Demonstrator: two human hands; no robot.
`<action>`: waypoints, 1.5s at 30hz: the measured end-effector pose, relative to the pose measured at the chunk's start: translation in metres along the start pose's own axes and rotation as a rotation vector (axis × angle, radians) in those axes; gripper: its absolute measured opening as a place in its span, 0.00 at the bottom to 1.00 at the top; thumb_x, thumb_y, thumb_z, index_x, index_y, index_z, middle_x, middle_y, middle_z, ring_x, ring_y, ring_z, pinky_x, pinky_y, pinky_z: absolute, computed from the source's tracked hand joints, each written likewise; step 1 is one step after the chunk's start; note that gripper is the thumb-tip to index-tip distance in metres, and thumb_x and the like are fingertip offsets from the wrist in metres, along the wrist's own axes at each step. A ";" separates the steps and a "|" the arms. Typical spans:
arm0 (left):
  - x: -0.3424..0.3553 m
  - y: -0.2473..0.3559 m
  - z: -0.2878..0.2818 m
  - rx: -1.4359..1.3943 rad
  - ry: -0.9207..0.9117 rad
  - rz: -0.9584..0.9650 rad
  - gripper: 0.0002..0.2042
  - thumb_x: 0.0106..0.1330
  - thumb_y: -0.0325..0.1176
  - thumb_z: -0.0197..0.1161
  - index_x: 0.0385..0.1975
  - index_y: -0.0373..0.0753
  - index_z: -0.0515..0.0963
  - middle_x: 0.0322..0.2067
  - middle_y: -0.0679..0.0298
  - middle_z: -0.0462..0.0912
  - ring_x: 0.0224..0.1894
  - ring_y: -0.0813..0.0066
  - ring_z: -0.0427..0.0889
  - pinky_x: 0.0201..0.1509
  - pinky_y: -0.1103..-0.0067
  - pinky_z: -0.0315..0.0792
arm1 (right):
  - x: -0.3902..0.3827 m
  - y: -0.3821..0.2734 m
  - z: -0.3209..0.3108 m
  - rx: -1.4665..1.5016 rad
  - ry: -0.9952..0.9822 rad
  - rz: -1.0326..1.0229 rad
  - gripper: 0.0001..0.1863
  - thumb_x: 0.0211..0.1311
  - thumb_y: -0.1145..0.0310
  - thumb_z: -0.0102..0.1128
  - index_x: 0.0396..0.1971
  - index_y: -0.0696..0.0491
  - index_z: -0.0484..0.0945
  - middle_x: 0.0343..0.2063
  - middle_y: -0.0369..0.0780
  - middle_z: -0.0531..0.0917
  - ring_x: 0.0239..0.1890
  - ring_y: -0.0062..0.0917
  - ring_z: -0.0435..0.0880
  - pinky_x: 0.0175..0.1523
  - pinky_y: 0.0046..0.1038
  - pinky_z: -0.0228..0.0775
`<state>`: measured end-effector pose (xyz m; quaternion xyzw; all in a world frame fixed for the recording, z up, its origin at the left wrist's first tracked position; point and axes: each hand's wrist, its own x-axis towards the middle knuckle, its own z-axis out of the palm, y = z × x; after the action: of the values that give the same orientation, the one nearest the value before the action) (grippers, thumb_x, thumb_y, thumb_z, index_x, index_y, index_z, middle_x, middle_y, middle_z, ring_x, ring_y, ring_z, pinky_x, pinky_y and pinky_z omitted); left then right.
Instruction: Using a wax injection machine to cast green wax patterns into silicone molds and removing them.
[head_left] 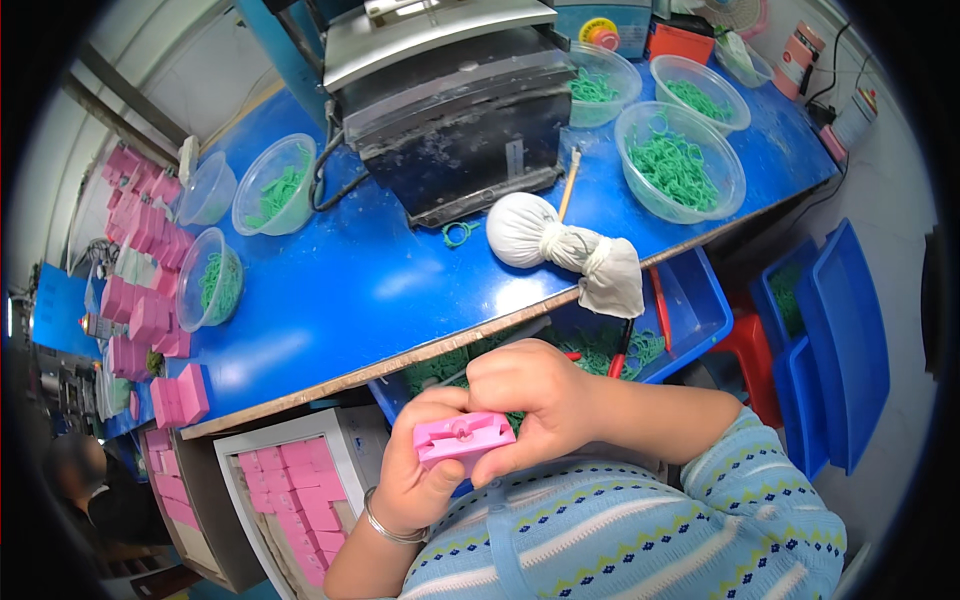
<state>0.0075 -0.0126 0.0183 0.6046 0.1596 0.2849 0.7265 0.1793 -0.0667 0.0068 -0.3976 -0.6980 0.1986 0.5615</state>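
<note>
Both hands meet in front of my body around one small pink block, whose upward side has a groove and a little round hollow. My left hand grips its left end, thumb along the near side. Curled over the other end is my right hand, its thumb pressed near the lower right corner. The fingertips behind the block are hidden. Beyond the hands, a tied white cloth pouch lies at the table's edge, and a thin green ring-shaped piece rests on the blue table.
A black-and-silver machine stands at the back. Clear bowls of green pieces flank it. Pink blocks are stacked at the left, more in a drawer below. A blue bin sits under the table edge. A person is far left.
</note>
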 end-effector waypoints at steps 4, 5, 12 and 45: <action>0.005 0.014 -0.007 0.473 -0.058 0.183 0.16 0.51 0.38 0.66 0.33 0.34 0.73 0.35 0.57 0.72 0.39 0.68 0.71 0.42 0.78 0.67 | -0.001 -0.008 -0.003 -0.076 0.027 -0.088 0.24 0.41 0.52 0.68 0.11 0.53 0.65 0.12 0.37 0.64 0.15 0.31 0.65 0.19 0.30 0.54; 0.006 0.017 -0.006 0.595 -0.026 0.193 0.14 0.49 0.34 0.68 0.32 0.34 0.74 0.35 0.57 0.72 0.38 0.68 0.72 0.42 0.77 0.67 | -0.004 -0.008 -0.004 -0.132 0.030 -0.090 0.24 0.40 0.51 0.68 0.11 0.52 0.65 0.12 0.37 0.64 0.15 0.31 0.65 0.19 0.30 0.54; 0.003 0.013 -0.009 0.316 -0.040 0.278 0.14 0.42 0.24 0.69 0.30 0.34 0.75 0.29 0.60 0.73 0.33 0.71 0.72 0.36 0.79 0.66 | -0.002 -0.008 -0.001 0.052 0.060 -0.053 0.23 0.38 0.50 0.69 0.14 0.53 0.68 0.15 0.37 0.66 0.17 0.30 0.66 0.21 0.29 0.56; -0.011 0.014 -0.037 -0.491 0.197 0.006 0.34 0.49 0.40 0.66 0.55 0.36 0.60 0.37 0.61 0.68 0.26 0.79 0.66 0.24 0.85 0.62 | 0.071 -0.009 -0.118 0.826 0.346 0.634 0.24 0.66 0.58 0.35 0.38 0.64 0.74 0.23 0.45 0.79 0.18 0.21 0.75 0.22 0.19 0.67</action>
<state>-0.0252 0.0113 0.0229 0.3801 0.1538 0.3746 0.8316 0.2835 -0.0363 0.0920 -0.3617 -0.3055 0.5475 0.6900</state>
